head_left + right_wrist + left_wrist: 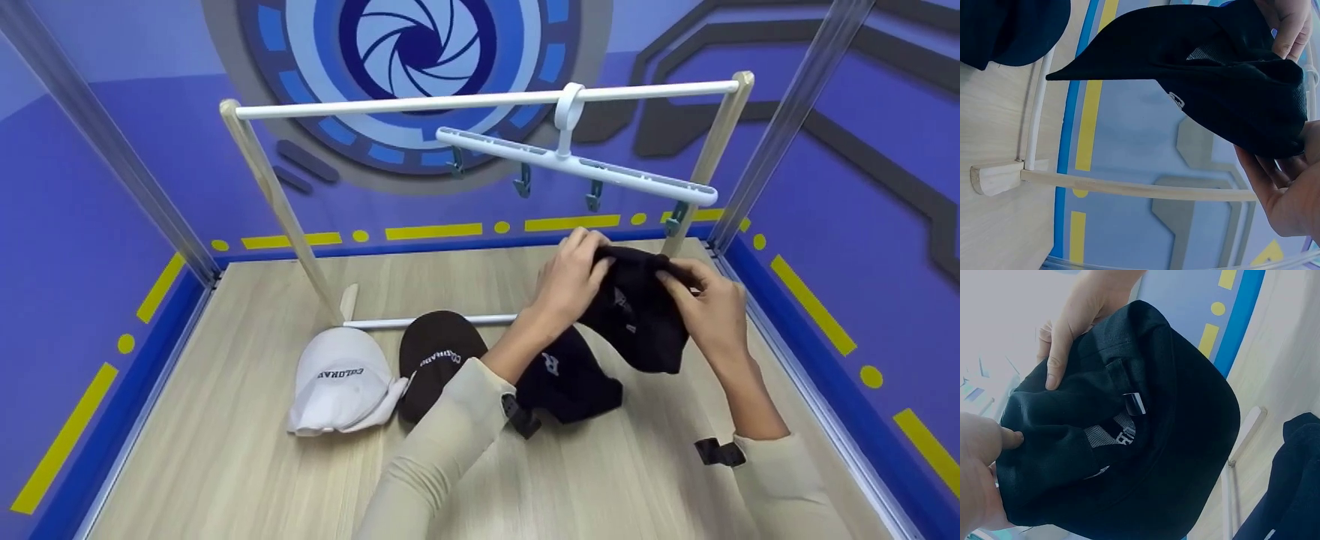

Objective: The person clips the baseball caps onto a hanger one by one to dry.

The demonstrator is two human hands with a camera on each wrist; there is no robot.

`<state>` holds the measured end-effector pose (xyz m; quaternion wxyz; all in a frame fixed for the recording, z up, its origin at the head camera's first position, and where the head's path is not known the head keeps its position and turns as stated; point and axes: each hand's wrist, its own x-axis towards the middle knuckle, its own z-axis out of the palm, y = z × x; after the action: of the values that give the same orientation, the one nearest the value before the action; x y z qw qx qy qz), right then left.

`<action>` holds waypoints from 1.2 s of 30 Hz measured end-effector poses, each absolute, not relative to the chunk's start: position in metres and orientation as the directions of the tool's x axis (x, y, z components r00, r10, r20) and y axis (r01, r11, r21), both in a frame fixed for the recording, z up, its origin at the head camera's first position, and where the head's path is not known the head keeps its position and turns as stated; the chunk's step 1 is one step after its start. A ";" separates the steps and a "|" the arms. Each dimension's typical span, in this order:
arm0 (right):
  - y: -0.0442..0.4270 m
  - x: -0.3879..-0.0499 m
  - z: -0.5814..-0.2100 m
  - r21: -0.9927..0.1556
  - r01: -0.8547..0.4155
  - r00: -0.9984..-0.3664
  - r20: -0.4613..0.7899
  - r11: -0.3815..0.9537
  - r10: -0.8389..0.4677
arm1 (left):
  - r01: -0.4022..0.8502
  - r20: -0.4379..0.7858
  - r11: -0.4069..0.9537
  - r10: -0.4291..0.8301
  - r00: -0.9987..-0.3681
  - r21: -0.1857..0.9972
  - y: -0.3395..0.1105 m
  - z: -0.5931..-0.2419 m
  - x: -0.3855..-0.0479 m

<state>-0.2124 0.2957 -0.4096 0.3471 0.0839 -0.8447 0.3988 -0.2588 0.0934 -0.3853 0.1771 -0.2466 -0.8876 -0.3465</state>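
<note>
Pinching black cloth peaked cap point(643, 330) opposite its brim point(1106, 53): bare left hand point(570, 278), bare right hand point(713, 316). Probably light, floppy; best held there.

Brown cap point(439, 337) now half covered by left sleeve point(442, 442); navy cap point(589, 382) partly masked by left forearm point(521, 349). Black cap point(649, 337): lettering point(622, 304) too blurred to be read. Right sleeve point(787, 487) cropped by bottom edge.

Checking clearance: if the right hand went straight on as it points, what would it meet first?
Likely the rightmost clip on the white hanger, ahead of the right hand and held cap; depth is unclear.
</note>
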 end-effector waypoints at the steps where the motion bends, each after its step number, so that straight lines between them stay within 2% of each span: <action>1: 0.296 -0.213 -0.409 -0.612 -0.419 -0.744 0.655 0.671 0.132 | 0.558 0.482 0.641 0.315 -0.818 0.528 0.094 -0.386 -0.259; 12: 0.303 -0.218 -0.408 -0.568 -0.436 -0.723 0.683 0.698 0.103 | 0.551 0.472 0.656 0.319 -0.822 0.516 0.100 -0.389 -0.261; 27: 0.318 -0.238 -0.410 -0.547 -0.387 -0.762 0.643 0.742 0.076 | 0.564 0.423 0.696 0.392 -0.817 0.445 0.106 -0.386 -0.274; 31: 0.323 -0.241 -0.416 -0.531 -0.384 -0.764 0.642 0.755 0.063 | 0.562 0.380 0.708 0.424 -0.822 0.427 0.108 -0.394 -0.276; 36: 0.326 -0.247 -0.417 -0.507 -0.389 -0.751 0.658 0.769 0.054 | 0.529 0.335 0.711 0.412 -0.848 0.463 0.112 -0.396 -0.279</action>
<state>-0.2468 0.3262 -0.4174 0.3395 0.0956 -0.8771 0.3261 -0.2791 0.1121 -0.3965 0.1040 -0.2557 -0.9192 -0.2808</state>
